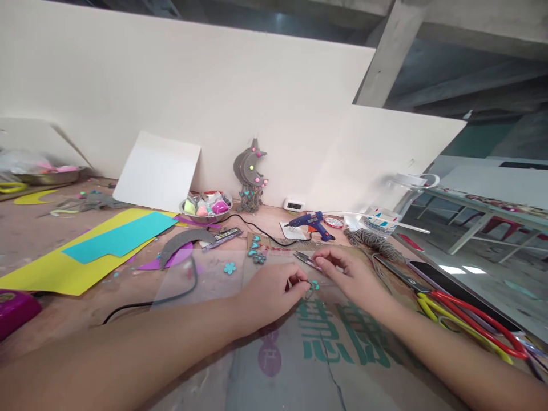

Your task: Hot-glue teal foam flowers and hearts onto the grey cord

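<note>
My left hand [285,288] is closed in a pinch on a small turquoise flower piece [315,285] with grey yarn about its edge. Close by on the right, my right hand [349,277] is closed round metal tweezers [305,260], their two points turned left. Both hands are above a clear plastic sheet [205,319] over printed cardboard. Finished turquoise pieces with grey borders [256,251] lie just beyond my left hand. A loose turquoise flower [230,268] rests to their left. Fingers partly hide the piece being worked on.
At the back stand a blue glue gun [310,222], a small white clock [294,204] and a bowl [205,217] of coloured clay packs. Grey yarn [377,245], red-and-yellow scissors [466,319] and a phone [462,297] are on the right. Coloured sheets [120,237] lie left. A grey moon ornament [252,171] hangs behind.
</note>
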Tool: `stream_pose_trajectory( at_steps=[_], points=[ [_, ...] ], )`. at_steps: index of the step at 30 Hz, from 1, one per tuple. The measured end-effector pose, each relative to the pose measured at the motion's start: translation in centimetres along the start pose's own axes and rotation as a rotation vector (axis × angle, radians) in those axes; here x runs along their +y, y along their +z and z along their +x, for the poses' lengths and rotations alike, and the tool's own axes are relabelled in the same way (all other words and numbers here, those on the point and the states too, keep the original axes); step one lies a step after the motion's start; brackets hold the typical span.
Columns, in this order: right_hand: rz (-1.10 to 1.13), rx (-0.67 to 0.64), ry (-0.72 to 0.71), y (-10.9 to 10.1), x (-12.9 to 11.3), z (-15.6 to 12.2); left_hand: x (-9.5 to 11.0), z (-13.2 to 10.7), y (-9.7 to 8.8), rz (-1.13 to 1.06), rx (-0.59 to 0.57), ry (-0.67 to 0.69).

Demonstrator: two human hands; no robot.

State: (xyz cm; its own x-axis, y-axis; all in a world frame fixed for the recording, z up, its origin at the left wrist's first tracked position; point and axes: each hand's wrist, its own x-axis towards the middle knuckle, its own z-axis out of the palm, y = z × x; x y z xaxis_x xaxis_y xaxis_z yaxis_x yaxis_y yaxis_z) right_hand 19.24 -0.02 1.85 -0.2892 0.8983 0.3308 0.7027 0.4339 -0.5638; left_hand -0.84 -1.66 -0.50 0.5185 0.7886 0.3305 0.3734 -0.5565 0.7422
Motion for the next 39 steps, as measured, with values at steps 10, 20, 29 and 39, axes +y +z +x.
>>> stream_pose_trajectory(
  at_steps=[10, 20, 29, 39],
  points=[
    [-0.098, 0.077, 0.052, -3.7, 5.9, 3.6, -0.1, 0.6, -0.4, -0.126, 0.065, -0.088],
    [-0.232, 0.047, 0.209, -1.8, 9.3, 9.6, 0.2, 0.8, -0.6, -0.152, 0.038, -0.148],
    [-0.281, 0.109, 0.3, -0.3, 9.8, 10.9, 0.0, 0.8, -0.6, -0.157, 0.047, -0.154],
    [-0.217, 0.082, 0.327, -3.4, 6.0, 8.8, -0.1, 1.0, -0.6, -0.262, 0.036, -0.218]
  ],
)
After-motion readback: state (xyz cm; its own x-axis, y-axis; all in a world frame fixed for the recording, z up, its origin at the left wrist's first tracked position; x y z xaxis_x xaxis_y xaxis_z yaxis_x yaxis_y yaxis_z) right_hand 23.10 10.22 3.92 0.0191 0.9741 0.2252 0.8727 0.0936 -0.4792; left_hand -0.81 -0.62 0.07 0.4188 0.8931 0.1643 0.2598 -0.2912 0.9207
